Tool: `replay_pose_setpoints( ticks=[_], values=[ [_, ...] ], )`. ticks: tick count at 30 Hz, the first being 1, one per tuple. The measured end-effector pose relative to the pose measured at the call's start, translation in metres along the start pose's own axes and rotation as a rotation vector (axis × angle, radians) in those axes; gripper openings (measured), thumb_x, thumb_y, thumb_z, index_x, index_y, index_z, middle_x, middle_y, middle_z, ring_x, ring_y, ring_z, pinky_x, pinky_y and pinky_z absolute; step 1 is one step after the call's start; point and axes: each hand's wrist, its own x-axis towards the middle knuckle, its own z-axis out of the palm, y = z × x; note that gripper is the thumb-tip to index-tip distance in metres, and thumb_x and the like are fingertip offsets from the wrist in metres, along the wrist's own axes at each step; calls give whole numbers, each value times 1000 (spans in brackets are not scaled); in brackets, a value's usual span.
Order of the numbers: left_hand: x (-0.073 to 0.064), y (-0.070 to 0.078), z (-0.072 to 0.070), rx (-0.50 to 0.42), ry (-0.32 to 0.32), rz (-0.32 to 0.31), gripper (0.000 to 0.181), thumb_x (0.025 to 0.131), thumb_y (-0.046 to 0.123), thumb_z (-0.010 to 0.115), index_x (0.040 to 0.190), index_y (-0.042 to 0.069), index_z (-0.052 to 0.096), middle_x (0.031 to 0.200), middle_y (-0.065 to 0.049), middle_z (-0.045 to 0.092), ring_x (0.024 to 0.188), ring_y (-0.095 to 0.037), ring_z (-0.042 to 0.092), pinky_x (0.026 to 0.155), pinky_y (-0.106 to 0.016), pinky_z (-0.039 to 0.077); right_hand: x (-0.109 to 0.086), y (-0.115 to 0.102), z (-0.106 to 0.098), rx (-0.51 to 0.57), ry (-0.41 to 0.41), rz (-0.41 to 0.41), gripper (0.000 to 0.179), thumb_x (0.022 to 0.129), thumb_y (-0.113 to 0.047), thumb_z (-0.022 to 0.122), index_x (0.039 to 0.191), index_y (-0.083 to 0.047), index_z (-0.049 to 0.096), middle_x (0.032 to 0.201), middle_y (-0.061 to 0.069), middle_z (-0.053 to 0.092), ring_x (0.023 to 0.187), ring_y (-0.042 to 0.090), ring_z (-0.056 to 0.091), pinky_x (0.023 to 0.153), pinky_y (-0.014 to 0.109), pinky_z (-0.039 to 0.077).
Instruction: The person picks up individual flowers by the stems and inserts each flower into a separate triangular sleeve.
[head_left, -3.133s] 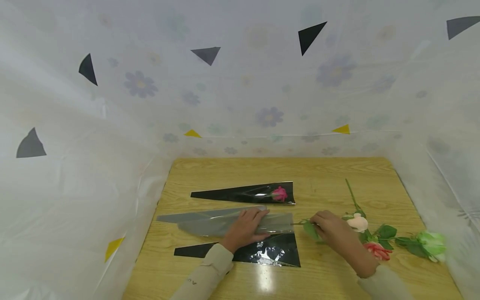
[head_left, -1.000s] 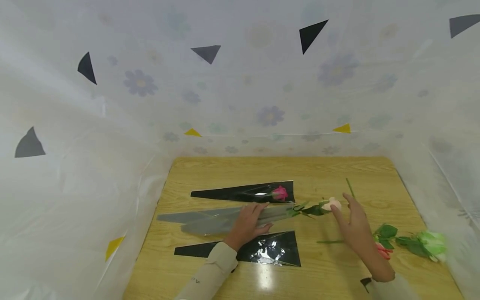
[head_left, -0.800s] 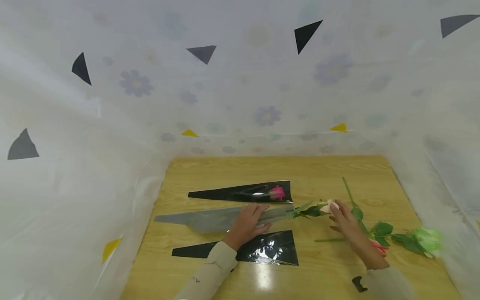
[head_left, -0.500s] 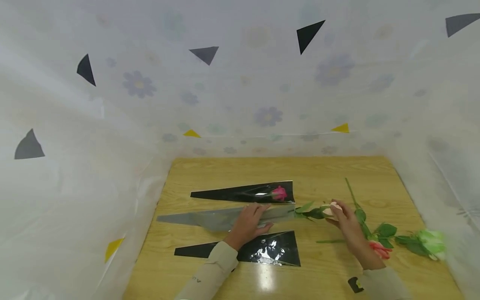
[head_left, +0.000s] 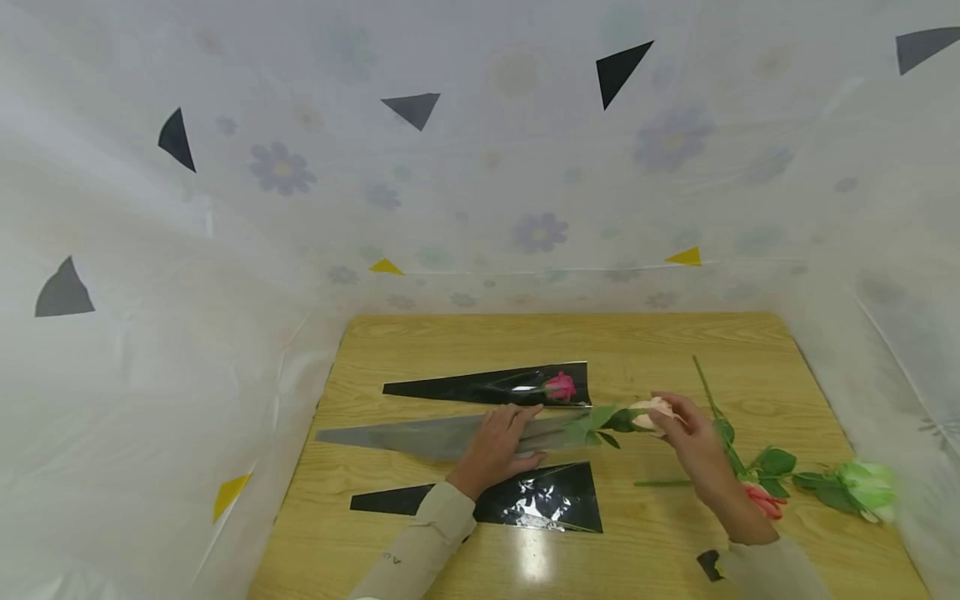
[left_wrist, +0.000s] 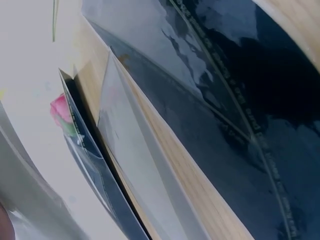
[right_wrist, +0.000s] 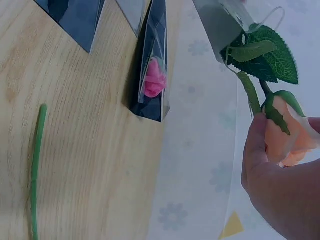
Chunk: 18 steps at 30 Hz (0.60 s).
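Observation:
My left hand (head_left: pixel 495 446) holds a translucent grey flower sleeve (head_left: pixel 558 427), fingers over its far side and thumb at the near side. The stem and lower leaves of a peach rose (head_left: pixel 651 414) are inside the sleeve's mouth. Its bloom (right_wrist: pixel 290 132) stays outside, pinched between the thumb and fingers of my right hand (head_left: pixel 701 458). The right wrist view shows the sleeve's open end around the leaves. Beneath the held sleeve lies another grey sleeve (left_wrist: pixel 135 145), seen between the black ones in the left wrist view. Most of my left hand is outside its wrist view.
Behind lies a black sleeve (head_left: pixel 465 387) with a pink rose (head_left: pixel 560 386) in it. A flat black sleeve (head_left: pixel 555 497) is nearer me. On the right are a red-pink rose (head_left: pixel 765 500), a green-white rose (head_left: pixel 866 487) and a loose stem (right_wrist: pixel 37 170). White sheeting (head_left: pixel 480 208) surrounds the wooden table.
The peach rose's stem has slid left into the sleeve, its leaves now at and inside the mouth. My right hand went from the stem to open behind the bloom, then took hold of it.

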Motion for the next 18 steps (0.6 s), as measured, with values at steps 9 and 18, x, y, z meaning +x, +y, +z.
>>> replay_pose_setpoints(
  ticks=[9, 18],
  values=[
    [3, 2, 0, 37, 7, -7, 92, 71, 51, 73, 143, 11, 34, 98, -1, 49, 77, -15, 40, 71, -31, 37, -3, -11, 14, 2, -5, 40, 43, 94, -27, 54, 128, 0, 48, 114, 3, 49, 94, 3, 58, 77, 19, 48],
    [5, 4, 0, 8, -16, -57, 88, 73, 54, 71, 142, 12, 35, 95, 0, 46, 72, -13, 33, 67, -29, 31, -2, -16, 21, -2, 7, 59, 47, 94, -28, 55, 127, 4, 46, 108, -2, 54, 92, 2, 59, 75, 20, 49]
  ],
)
